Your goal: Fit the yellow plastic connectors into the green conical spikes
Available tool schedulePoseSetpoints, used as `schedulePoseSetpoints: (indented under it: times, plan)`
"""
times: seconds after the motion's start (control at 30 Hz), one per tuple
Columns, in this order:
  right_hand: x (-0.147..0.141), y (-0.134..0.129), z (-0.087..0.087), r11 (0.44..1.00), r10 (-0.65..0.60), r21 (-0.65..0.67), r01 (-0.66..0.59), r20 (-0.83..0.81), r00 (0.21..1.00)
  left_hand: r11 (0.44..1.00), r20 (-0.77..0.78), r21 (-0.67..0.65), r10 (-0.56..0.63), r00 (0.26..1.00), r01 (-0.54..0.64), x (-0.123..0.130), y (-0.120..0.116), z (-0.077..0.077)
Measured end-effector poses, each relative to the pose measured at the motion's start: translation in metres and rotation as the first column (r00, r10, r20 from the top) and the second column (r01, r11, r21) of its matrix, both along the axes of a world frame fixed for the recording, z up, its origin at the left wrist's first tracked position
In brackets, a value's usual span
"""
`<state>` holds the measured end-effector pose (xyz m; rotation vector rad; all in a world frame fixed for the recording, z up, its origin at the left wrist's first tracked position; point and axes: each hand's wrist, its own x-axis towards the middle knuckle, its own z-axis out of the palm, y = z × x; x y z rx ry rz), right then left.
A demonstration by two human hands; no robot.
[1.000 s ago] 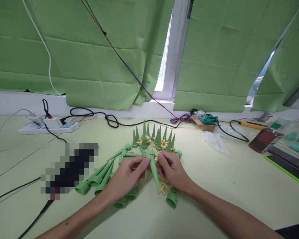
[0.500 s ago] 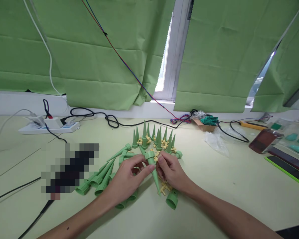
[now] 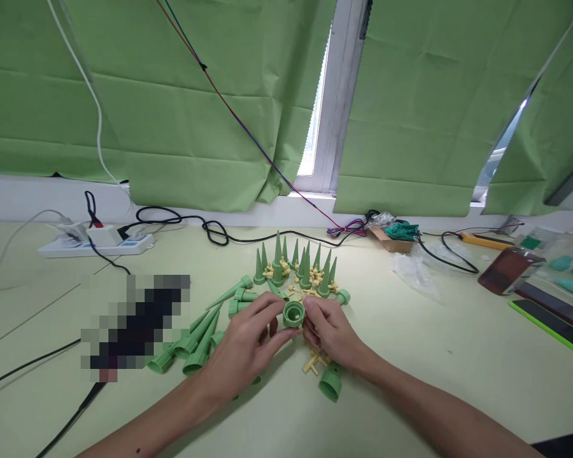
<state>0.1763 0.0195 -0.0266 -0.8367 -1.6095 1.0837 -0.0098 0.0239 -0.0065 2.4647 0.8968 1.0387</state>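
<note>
A green plastic spike piece (image 3: 293,314) is held between my hands, its round open end facing the camera. The thumb and fingers of my left hand (image 3: 253,337) grip it from the left. My right hand (image 3: 332,327) is closed against its right side; whether it pinches a small part is hidden. Behind the hands stand several upright green cones (image 3: 277,267), with small yellow fittings (image 3: 314,273) among them. More green spikes (image 3: 201,343) lie to the left. Below my right hand are a green cup-shaped piece (image 3: 330,383) and yellow fittings (image 3: 311,364).
A power strip (image 3: 95,245) and black cable lie at the back left, with a blurred dark object (image 3: 138,327) nearer. At the right are a small cardboard box (image 3: 392,240), plastic wrap (image 3: 413,273), a reddish-brown case (image 3: 509,270) and a green-edged phone (image 3: 554,327).
The green spike piece has been tilted: its pointed end hung down toward me before, and now its round opening faces the camera. My hands have stayed in nearly the same place.
</note>
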Motion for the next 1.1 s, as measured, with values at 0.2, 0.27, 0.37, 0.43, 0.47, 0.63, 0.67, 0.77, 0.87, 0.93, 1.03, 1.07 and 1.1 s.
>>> schedulePoseSetpoints:
  times: [0.2, 0.27, 0.37, 0.43, 0.47, 0.63, 0.67, 0.77, 0.87, 0.93, 1.03, 1.07, 1.1]
  plan:
    - [-0.001, -0.001, 0.003, 0.999, -0.011, -0.04, 0.012, 0.023, 1.0, 0.993, -0.031, 0.098, -0.058, 0.998, 0.06, -0.002, 0.001, -0.002]
    - [-0.001, -0.002, 0.003, 0.998, -0.013, -0.055, 0.015, 0.035, 0.999, 0.986, -0.048, 0.148, -0.071, 0.996, 0.077, -0.003, 0.001, -0.002]
    - [-0.001, -0.002, 0.003, 0.998, -0.011, -0.059, 0.014, 0.051, 0.999, 0.981, -0.06, 0.177, -0.07, 0.996, 0.079, -0.004, 0.0, -0.002]
    - [-0.001, -0.002, 0.003, 0.998, -0.008, -0.058, 0.011, 0.044, 0.999, 0.984, -0.064, 0.165, -0.059, 0.996, 0.069, -0.003, -0.001, -0.002]
    - [-0.002, -0.002, 0.003, 0.998, -0.005, -0.059, 0.007, 0.036, 0.999, 0.987, -0.061, 0.148, -0.05, 0.997, 0.058, -0.002, -0.002, -0.003]
    - [-0.002, -0.002, 0.003, 0.998, -0.01, -0.061, 0.01, -0.006, 1.0, 0.999, 0.044, -0.016, 0.035, 0.998, -0.034, 0.002, -0.006, -0.001]
    - [-0.002, -0.002, 0.003, 0.998, -0.02, -0.059, 0.019, -0.008, 1.0, 0.997, 0.07, -0.058, 0.055, 0.996, -0.051, 0.002, -0.006, 0.0]
    - [-0.001, -0.001, 0.002, 0.997, -0.053, -0.05, 0.052, -0.021, 0.998, 0.978, 0.108, -0.194, 0.093, 0.99, -0.071, 0.004, -0.007, 0.003]
    - [0.0, 0.0, 0.002, 0.996, -0.086, -0.02, 0.085, -0.039, 0.996, 0.945, 0.125, -0.322, 0.102, 0.987, -0.057, 0.006, -0.005, 0.007]
    - [0.001, 0.001, 0.001, 0.996, -0.091, -0.001, 0.091, -0.046, 0.995, 0.903, 0.149, -0.429, 0.108, 0.983, -0.034, 0.008, -0.003, 0.008]
    - [0.001, 0.001, -0.001, 0.996, -0.088, 0.033, 0.088, -0.009, 0.996, 0.806, 0.193, -0.59, 0.095, 0.977, 0.038, 0.009, 0.0, 0.008]
    - [0.001, 0.001, -0.001, 0.996, -0.084, 0.045, 0.083, 0.016, 0.996, 0.774, 0.21, -0.629, 0.078, 0.975, 0.073, 0.009, 0.0, 0.008]
    - [0.001, 0.0, -0.002, 0.996, -0.077, 0.054, 0.074, 0.041, 0.996, 0.741, 0.221, -0.663, 0.06, 0.973, 0.105, 0.009, 0.001, 0.007]
